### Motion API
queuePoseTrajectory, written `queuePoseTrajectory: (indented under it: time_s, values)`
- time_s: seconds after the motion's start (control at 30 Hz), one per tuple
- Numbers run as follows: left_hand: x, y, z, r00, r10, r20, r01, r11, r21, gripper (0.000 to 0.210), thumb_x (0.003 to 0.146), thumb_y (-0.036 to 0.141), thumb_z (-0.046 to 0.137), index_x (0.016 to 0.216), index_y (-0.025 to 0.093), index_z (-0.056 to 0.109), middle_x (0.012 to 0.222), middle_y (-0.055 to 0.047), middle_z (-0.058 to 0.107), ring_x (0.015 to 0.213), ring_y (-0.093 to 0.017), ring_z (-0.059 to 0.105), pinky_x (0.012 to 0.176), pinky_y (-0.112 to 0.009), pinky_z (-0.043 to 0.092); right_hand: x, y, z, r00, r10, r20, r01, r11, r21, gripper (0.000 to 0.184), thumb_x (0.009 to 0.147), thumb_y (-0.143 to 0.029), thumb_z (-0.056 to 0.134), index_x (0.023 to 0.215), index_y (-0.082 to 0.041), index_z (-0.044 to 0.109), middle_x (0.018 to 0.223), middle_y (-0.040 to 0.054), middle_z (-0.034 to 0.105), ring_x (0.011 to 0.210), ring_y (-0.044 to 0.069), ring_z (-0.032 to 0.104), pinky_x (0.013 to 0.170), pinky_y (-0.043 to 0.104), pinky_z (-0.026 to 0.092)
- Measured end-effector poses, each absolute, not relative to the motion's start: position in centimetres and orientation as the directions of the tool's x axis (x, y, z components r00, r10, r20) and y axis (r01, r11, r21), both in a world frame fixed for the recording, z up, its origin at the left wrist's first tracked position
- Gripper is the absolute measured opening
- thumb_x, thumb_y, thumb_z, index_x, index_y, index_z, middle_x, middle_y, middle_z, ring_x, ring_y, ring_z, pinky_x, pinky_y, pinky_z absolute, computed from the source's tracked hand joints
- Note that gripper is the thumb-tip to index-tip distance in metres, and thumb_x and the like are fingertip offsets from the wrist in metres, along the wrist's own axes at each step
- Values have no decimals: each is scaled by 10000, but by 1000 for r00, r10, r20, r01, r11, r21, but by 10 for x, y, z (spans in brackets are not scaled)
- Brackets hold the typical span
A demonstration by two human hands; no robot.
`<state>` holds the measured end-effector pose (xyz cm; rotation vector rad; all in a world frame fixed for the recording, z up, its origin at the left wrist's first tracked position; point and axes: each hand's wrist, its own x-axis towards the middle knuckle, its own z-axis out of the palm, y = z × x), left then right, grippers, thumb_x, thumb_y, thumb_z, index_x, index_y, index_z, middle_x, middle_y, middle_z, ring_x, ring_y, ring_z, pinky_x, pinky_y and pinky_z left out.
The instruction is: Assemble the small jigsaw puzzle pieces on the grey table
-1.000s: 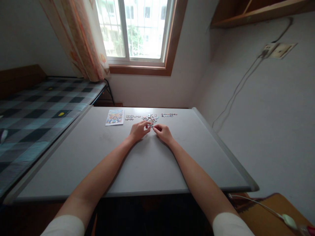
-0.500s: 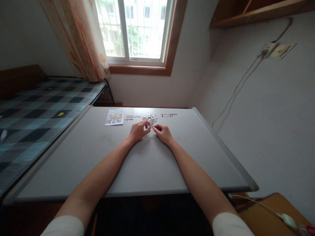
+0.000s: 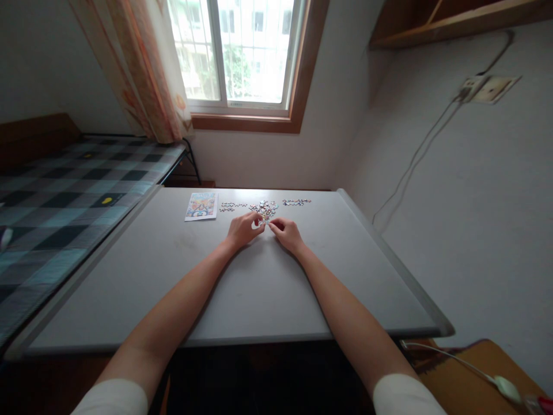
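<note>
A pile of small jigsaw puzzle pieces lies near the far side of the grey-white table. At its near edge my left hand rests with thumb and fingers curled into a pinch on a puzzle piece. Facing it, my right hand pinches at a puzzle piece with thumb and forefinger. The two sets of fingertips are close together, and the tiny pieces between them are partly covered. Sorted puzzle pieces sit left of the pile, and a second group of pieces sits right of it.
A printed picture sheet lies flat at the table's far left. Beyond the left edge is a bed with a checked cover. A wall with a socket and hanging cable rises on the right. A window is ahead.
Both hands stay nearly in place. Only a slight shift of the fingertips around the small pieces shows.
</note>
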<state>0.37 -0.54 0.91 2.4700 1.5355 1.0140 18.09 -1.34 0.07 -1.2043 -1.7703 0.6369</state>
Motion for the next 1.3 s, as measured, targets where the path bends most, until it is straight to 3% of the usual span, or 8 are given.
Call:
queuePoseTrajectory:
  time_s: [1.3]
  values:
    - [4,-6,9,331,807,490,770,-530,353,71,786,284,549,795,221,579,777,40,646,591,-91,535,582,-215,367,180,-12,-3,-169,914,368,446,404,-799,216,770,-353,571,761,-160,666,692,27,651,610,129,533,626,255,422]
